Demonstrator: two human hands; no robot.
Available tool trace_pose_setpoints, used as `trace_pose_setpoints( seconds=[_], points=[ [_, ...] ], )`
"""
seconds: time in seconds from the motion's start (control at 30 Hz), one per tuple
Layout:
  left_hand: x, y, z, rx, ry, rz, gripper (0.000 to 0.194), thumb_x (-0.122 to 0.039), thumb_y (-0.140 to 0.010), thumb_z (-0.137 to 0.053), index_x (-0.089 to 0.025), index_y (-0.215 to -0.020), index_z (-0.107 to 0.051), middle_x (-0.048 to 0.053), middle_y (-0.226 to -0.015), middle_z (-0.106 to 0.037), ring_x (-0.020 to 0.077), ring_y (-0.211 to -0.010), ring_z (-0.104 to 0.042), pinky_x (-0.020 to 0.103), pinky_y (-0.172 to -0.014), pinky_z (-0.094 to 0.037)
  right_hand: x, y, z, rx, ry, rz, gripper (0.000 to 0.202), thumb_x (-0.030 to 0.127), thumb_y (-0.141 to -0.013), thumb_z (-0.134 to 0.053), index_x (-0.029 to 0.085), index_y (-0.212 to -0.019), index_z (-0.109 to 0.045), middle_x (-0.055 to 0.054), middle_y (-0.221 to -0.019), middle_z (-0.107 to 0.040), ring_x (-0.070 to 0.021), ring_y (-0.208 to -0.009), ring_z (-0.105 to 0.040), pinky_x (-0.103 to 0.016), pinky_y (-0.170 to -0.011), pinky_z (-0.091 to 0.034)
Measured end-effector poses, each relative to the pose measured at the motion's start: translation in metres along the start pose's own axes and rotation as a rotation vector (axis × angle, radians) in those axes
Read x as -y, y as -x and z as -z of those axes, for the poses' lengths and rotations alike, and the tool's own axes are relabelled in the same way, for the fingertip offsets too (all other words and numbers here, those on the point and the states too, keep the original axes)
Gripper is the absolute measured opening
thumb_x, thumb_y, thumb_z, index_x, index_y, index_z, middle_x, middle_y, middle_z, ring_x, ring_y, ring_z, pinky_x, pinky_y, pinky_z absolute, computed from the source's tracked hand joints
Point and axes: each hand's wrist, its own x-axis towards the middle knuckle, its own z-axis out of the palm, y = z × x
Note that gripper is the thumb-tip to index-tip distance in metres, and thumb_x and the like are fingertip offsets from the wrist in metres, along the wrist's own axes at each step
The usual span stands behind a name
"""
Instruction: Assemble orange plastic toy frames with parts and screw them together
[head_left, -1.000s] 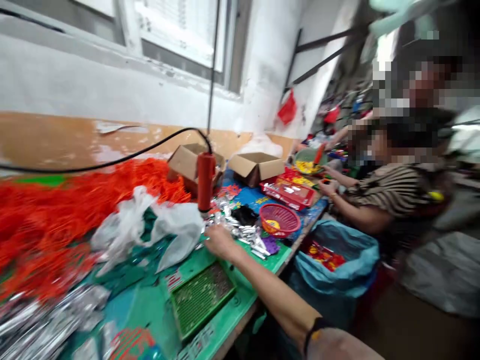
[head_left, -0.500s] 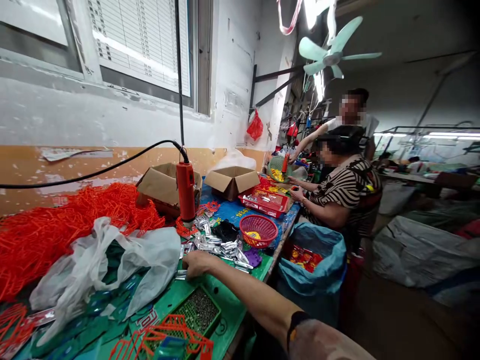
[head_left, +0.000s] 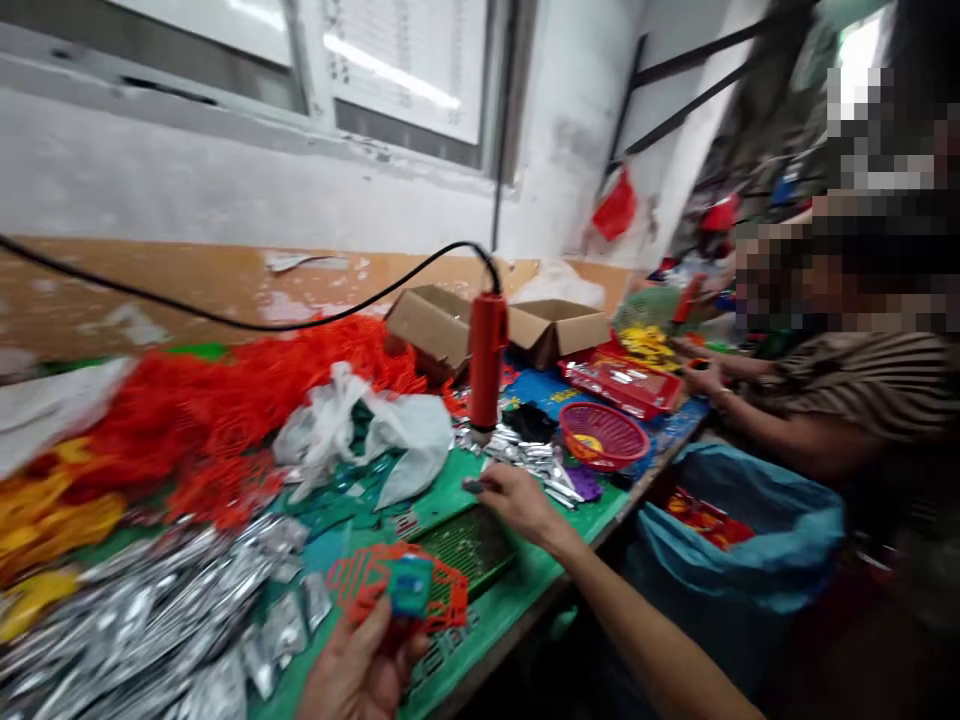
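My left hand (head_left: 364,665), low in the view, is closed on an orange plastic lattice piece (head_left: 448,590). A small teal-blue part (head_left: 410,585) sits against that piece, near my thumb. My right hand (head_left: 517,503) pinches something small and greyish at its fingertips, too blurred to name. It is above the far end of a green basket (head_left: 487,545) with small dark bits in it. Just beyond hangs a red electric screwdriver (head_left: 487,360), its tip pointing down. Silver strips (head_left: 536,455) lie behind my right hand.
Piles of orange plastic pieces (head_left: 247,400) and silver packets (head_left: 150,620) cover the left side. A white plastic bag (head_left: 420,430), cardboard boxes (head_left: 559,330) and a red round basket (head_left: 604,437) stand farther back. Right of the table edge is a blue sack (head_left: 757,570); a person (head_left: 855,390) sits beyond.
The view has swung left, with some blur. My left hand has come into view with the orange lattice piece. My right hand has left the silver strips and is over the green basket.
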Motion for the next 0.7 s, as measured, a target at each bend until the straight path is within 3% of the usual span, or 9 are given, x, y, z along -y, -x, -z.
trace_pose_setpoints(
  seconds=[0.07, 0.13, 0.23, 0.37, 0.47, 0.6, 0.7],
  points=[
    [-0.006, 0.016, -0.016, -0.009, 0.029, -0.039, 0.021, -0.005, -0.069, -0.074, -0.016, -0.086, -0.069, 0.0, -0.078, -0.074, 0.015, -0.065, -0.07, 0.022, -0.051, -0.058, 0.004, 0.015, -0.001, 0.026, -0.203, -0.002, 0.035, 0.027, -0.083, -0.06, 0.018, -0.117, -0.064, 0.001, -0.075, -0.057, -0.0133, -0.07, -0.052, -0.027, -0.066, -0.042],
    [-0.011, 0.024, -0.024, -0.01, 0.029, -0.045, 0.02, -0.004, -0.071, -0.072, -0.014, -0.089, -0.07, 0.004, -0.084, -0.074, 0.0157, -0.07, -0.069, 0.025, -0.057, -0.06, 0.013, 0.028, -0.007, 0.115, -0.369, 0.003, 0.05, 0.031, -0.077, -0.065, 0.019, -0.126, -0.06, 0.002, -0.073, -0.057, -0.0116, -0.065, -0.05, -0.025, -0.062, -0.04],
    [-0.015, 0.031, -0.022, -0.039, 0.001, -0.058, 0.021, -0.003, -0.069, -0.075, -0.012, -0.088, -0.071, 0.006, -0.083, -0.073, 0.0149, -0.071, -0.068, 0.024, -0.061, -0.06, 0.035, 0.045, -0.025, 0.242, -0.65, -0.036, 0.051, 0.032, -0.067, -0.073, 0.02, -0.116, -0.068, 0.001, -0.075, -0.06, -0.0112, -0.066, -0.052, -0.025, -0.063, -0.042],
    [-0.018, 0.036, -0.012, -0.006, -0.034, -0.15, 0.024, -0.017, -0.067, -0.083, -0.013, -0.088, -0.073, 0.005, -0.086, -0.073, 0.0138, -0.071, -0.065, 0.021, -0.059, -0.057, 0.062, 0.059, -0.051, 0.346, -1.023, -0.149, 0.041, 0.025, -0.059, -0.079, 0.023, -0.099, -0.075, 0.003, -0.072, -0.061, -0.0106, -0.065, -0.053, -0.024, -0.064, -0.043],
    [-0.021, 0.039, -0.008, 0.033, -0.06, -0.203, 0.027, -0.026, -0.069, -0.083, -0.014, -0.091, -0.074, 0.006, -0.091, -0.073, 0.0134, -0.074, -0.064, 0.02, -0.061, -0.055, 0.076, 0.064, -0.063, 0.378, -0.997, -0.074, 0.044, 0.023, -0.066, -0.076, 0.027, -0.109, -0.073, 0.004, -0.074, -0.063, -0.0106, -0.068, -0.054, -0.024, -0.067, -0.043],
    [-0.022, 0.041, -0.002, 0.053, -0.088, -0.238, 0.025, -0.031, -0.074, -0.08, -0.016, -0.092, -0.075, 0.005, -0.094, -0.074, 0.013, -0.078, -0.062, 0.02, -0.064, -0.053, 0.085, 0.067, -0.068, 0.344, -0.803, 0.106, 0.038, 0.022, -0.076, -0.068, 0.028, -0.113, -0.071, 0.001, -0.098, -0.069, -0.0143, -0.087, -0.06, -0.029, -0.084, -0.045],
    [-0.021, 0.039, 0.003, 0.055, -0.141, -0.24, 0.022, -0.03, -0.076, -0.078, -0.017, -0.093, -0.076, 0.004, -0.094, -0.074, 0.0127, -0.079, -0.062, 0.02, -0.068, -0.051, 0.087, 0.069, -0.064, 0.325, -0.584, 0.172, 0.031, 0.018, -0.079, -0.063, 0.023, -0.11, -0.069, 0.002, -0.083, -0.067, -0.0129, -0.075, -0.057, -0.027, -0.074, -0.044]
  ],
)
